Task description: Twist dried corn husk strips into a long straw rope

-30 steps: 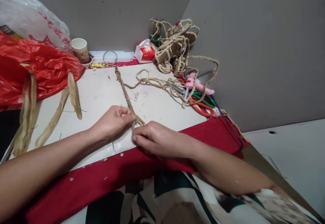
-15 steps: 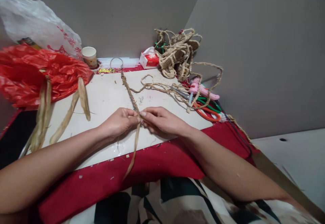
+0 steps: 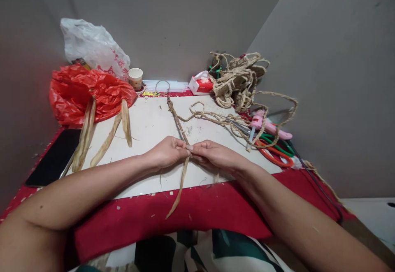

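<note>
A twisted brown fibre cord [image 3: 178, 120] runs from the middle of the white board [image 3: 148, 140] down to my two hands. My left hand [image 3: 171, 152] pinches it from the left with closed fingers. My right hand [image 3: 208, 153] grips it from the right, its thumb touching the left fingertips. Below the hands a loose flat strand [image 3: 180, 191] hangs over the board's front edge onto the red cloth [image 3: 210, 210]. The exact spot where the fingers meet on the cord is partly hidden.
Dried strips [image 3: 106, 144] lie left, by a red bag [image 3: 92, 91] and a black tablet [image 3: 52, 159]. Behind stand a paper cup [image 3: 135, 78] and a tissue box [image 3: 201, 84]. Coiled rope [image 3: 234, 80], a pink glue gun [image 3: 268, 127] and orange-handled scissors [image 3: 277, 159] are right.
The view has shifted, so the scene sits further right and lower, with more of the black tablet showing. Both hands remain on the cord, their fingertips now closer together.
</note>
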### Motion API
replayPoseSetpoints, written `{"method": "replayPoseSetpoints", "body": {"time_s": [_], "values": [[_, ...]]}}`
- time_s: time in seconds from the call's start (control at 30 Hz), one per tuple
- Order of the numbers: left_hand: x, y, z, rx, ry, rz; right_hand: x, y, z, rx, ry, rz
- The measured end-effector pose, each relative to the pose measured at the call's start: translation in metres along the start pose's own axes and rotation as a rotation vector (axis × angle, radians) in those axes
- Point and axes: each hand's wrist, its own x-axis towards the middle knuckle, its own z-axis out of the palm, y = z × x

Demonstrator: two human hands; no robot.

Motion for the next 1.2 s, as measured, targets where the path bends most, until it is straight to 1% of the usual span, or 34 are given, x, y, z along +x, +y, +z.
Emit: {"method": "replayPoseSetpoints", "body": {"time_s": [0.17,0.27,0.33,0.4,0.53,0.63,0.7,0.8,0.87,0.9,0.97,1.03,1.07,1.13,1.17,1.2], "values": [[0.005,-0.009,-0.005,0.066,-0.009,0.112,0.002,-0.001,0.004,0.158,-0.035,0.078],[0.005,-0.010,-0.006,0.082,-0.034,0.169,0.003,-0.003,0.003,0.125,-0.059,0.072],[0.004,-0.008,-0.005,0.061,-0.036,0.142,0.005,-0.004,0.002,0.062,-0.066,0.063],[0.001,-0.004,-0.004,0.035,-0.037,0.072,0.006,-0.005,-0.001,0.045,-0.085,0.073],[-0.002,0.007,-0.008,0.098,-0.098,-0.071,0.009,-0.002,-0.004,0.122,-0.124,0.059],[-0.003,0.016,-0.017,0.258,-0.157,-0.116,0.009,0.000,-0.005,0.149,-0.128,0.044],[-0.004,0.025,-0.025,0.460,-0.167,-0.103,0.009,0.001,-0.005,0.154,-0.114,0.041],[-0.010,0.042,-0.034,0.780,-0.144,-0.050,0.008,0.001,-0.005,0.152,-0.119,0.043],[-0.016,0.056,-0.039,0.937,-0.076,-0.038,0.007,0.000,-0.006,0.157,-0.141,0.051],[-0.020,0.063,-0.043,1.005,-0.014,-0.043,0.007,0.000,-0.006,0.161,-0.149,0.055],[-0.026,0.075,-0.056,1.128,0.162,-0.058,0.006,0.000,-0.006,0.166,-0.164,0.061],[-0.031,0.081,-0.076,1.235,0.385,-0.066,0.006,0.000,-0.006,0.160,-0.177,0.066],[-0.032,0.081,-0.089,1.270,0.517,-0.077,0.006,0.000,-0.006,0.155,-0.181,0.068],[-0.034,0.076,-0.115,1.296,0.718,-0.131,0.007,0.000,-0.006,0.144,-0.184,0.069],[-0.035,0.070,-0.127,1.277,0.798,-0.185,0.007,0.000,-0.006,0.139,-0.184,0.070],[-0.035,0.064,-0.138,1.227,0.843,-0.235,0.007,-0.001,-0.005,0.136,-0.185,0.072]]}}
